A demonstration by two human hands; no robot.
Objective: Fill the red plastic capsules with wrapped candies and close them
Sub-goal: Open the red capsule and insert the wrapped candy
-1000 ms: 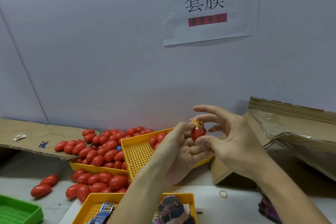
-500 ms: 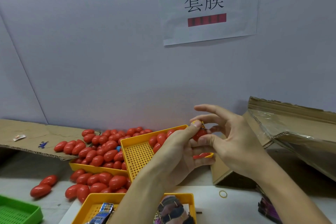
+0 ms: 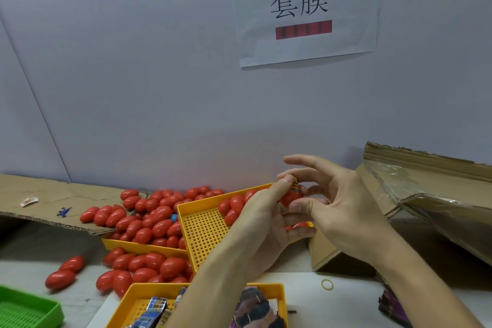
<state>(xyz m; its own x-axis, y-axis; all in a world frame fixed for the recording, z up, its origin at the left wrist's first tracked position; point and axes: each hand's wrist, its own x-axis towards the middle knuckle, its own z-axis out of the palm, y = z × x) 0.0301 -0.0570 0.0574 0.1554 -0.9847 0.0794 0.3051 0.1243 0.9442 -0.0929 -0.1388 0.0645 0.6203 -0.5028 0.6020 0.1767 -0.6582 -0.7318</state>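
Note:
My left hand [image 3: 259,224] grips a red capsule half [image 3: 291,198] with its thumb pressing on top of a yellow wrapped candy [image 3: 295,185] that sticks out of it. My right hand [image 3: 335,208] pinches the same capsule half from the right with thumb and fingers, its index finger held out straight. A second red piece [image 3: 298,226], apparently the other capsule half, lies in my left hand's lower fingers. Wrapped candies [image 3: 154,309] lie in a yellow tray [image 3: 279,293] at the bottom.
A tilted yellow tray [image 3: 202,231] holds red capsules [image 3: 234,208]. Another yellow tray [image 3: 125,245] and the table around it are heaped with red capsules [image 3: 149,224]. A green tray [image 3: 29,311] sits bottom left, cardboard boxes [image 3: 426,194] right, a rubber band [image 3: 327,284] near them.
My left thumb has moved up onto the candy and pushed it deeper into the capsule half; a red piece now shows in my left hand's lower fingers. Both hands stayed in place.

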